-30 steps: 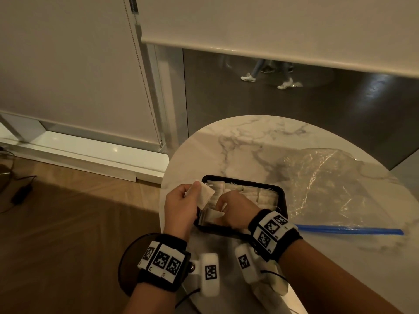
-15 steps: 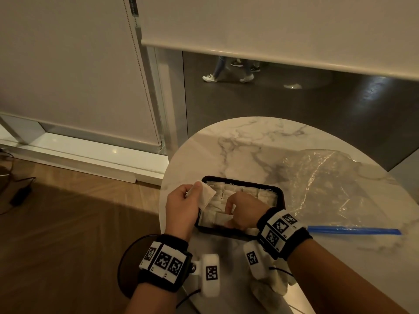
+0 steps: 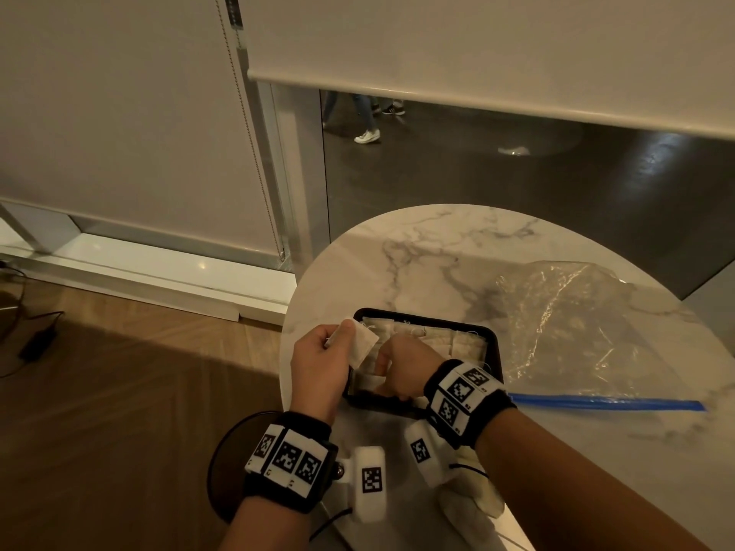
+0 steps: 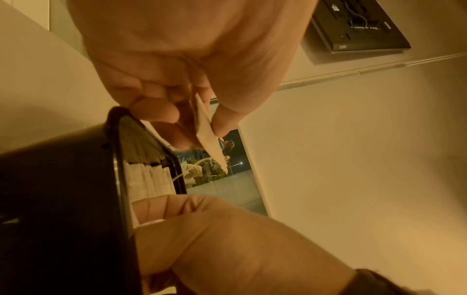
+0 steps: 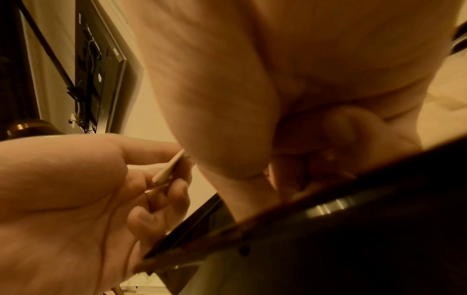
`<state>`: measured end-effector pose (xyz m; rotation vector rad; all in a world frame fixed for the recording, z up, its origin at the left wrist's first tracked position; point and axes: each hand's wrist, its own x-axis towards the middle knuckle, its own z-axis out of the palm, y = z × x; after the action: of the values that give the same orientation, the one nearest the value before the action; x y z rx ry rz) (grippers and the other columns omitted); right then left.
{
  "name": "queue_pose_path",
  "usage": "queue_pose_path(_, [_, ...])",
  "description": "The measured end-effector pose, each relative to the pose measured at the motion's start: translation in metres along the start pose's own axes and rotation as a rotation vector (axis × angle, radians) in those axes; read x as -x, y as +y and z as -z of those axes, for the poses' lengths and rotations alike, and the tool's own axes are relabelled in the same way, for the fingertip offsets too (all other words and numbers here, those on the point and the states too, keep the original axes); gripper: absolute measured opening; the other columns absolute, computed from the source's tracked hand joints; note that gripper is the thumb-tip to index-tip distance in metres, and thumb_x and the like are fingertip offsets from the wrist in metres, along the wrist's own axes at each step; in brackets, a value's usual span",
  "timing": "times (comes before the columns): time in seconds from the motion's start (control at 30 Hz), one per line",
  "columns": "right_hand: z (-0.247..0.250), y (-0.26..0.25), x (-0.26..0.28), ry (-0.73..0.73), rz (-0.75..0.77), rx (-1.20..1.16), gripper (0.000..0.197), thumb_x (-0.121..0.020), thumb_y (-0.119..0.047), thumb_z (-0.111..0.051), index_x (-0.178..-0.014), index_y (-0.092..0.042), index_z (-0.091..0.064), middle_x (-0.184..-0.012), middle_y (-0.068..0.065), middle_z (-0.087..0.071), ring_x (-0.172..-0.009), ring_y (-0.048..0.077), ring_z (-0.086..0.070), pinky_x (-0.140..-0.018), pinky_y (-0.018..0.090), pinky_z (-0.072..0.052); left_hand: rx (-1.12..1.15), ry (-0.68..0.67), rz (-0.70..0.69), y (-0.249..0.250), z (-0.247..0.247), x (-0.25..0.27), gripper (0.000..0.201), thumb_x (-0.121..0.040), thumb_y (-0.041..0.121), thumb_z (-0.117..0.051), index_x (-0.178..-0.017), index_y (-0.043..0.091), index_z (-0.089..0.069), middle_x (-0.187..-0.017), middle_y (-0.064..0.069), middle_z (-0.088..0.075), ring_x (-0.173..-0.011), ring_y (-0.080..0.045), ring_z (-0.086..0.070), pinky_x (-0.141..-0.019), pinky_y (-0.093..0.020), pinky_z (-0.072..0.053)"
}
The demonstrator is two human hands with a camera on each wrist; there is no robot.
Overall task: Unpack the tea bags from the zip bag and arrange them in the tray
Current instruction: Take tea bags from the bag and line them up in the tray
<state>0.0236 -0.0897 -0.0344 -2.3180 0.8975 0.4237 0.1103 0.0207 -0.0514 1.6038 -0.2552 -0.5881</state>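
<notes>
A black tray [image 3: 493, 351] near the round marble table's left edge holds several pale tea bags [image 3: 457, 342] side by side. My left hand [image 3: 346, 340] hovers at the tray's left rim and pinches a white tea bag [image 3: 362, 344] between thumb and fingers; the left wrist view shows that tea bag [image 4: 208, 137] edge-on. My right hand [image 3: 384, 365] reaches down into the tray's near left part, fingers curled, thumb and finger closed on a tea bag [image 4: 149, 220] lying there. The clear zip bag [image 3: 576, 324] with its blue strip [image 3: 596, 401] lies flat to the tray's right.
The marble table [image 3: 417, 252] ends just left of the tray, with wooden floor [image 3: 119, 391] below. A crumpled pale cloth [image 3: 477, 507] lies under my right wrist. A dark round base [image 3: 222, 463] sits beneath my left wrist. Beyond the window a person's legs [image 3: 368, 121] pass.
My right hand has shifted inside the tray, first right, then back left toward my left hand. My left hand has kept the tea bag in place.
</notes>
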Motion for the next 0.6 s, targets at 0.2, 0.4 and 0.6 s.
queue_pose_path(0.2, [-0.001,-0.008,0.0,0.017,0.053,0.054,0.006,-0.082,-0.012,-0.074,-0.086,-0.011,-0.07,-0.07,0.0,-0.064,-0.066,0.017,-0.061,-0.051,0.019,-0.042,-0.005,0.001,-0.003,-0.001,0.0,-0.001,0.028,-0.094,0.04,-0.065,-0.078,0.018,-0.073,-0.077,-0.003,-0.069,-0.073,-0.017,-0.059,-0.074,-0.042,-0.055])
queue_pose_path(0.4, [0.001,-0.015,0.005,0.039,0.177,0.166,0.021,-0.085,-0.022,-0.068,-0.101,-0.009,-0.067,-0.096,0.012,-0.069,-0.08,0.025,-0.06,-0.069,0.03,-0.047,0.0,-0.007,-0.027,-0.001,0.002,-0.001,0.028,-0.095,0.04,-0.062,-0.082,0.018,-0.073,-0.083,-0.003,-0.071,-0.083,-0.019,-0.063,-0.08,-0.044,-0.057])
queue_pose_path(0.6, [0.016,-0.014,0.011,0.008,0.136,0.19,0.028,-0.084,-0.034,-0.072,-0.094,-0.007,-0.073,-0.088,0.003,-0.071,-0.082,0.017,-0.062,-0.075,0.031,-0.052,0.015,-0.014,-0.095,0.008,0.006,0.006,0.025,-0.097,0.039,-0.062,-0.086,0.021,-0.075,-0.084,0.007,-0.072,-0.084,-0.007,-0.066,-0.081,-0.033,-0.056])
